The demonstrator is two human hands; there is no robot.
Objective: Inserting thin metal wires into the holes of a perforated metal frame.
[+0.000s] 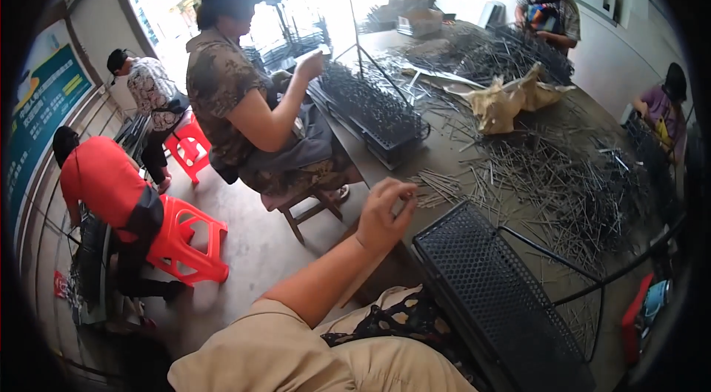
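My left hand (386, 216) is raised above the near left edge of the table, its fingers curled and pinched together. What they hold, if anything, is too small to make out. Just beyond the fingertips lies a loose bunch of thin metal rods (438, 188). To the right of my hand, and apart from it, a long black basket of perforated metal (474, 259) rests at the table's near edge. A bent black rod frame (552, 253) rises at its right side. My right hand is out of view.
Heaps of dark thin rods (563, 185) cover the table (370, 146), with crumpled brown wrapping (500, 107) among them. A filled black basket (370, 107) stands farther off, beside a seated co-worker (229, 88). Others work around; red plastic stools (196, 244) stand left.
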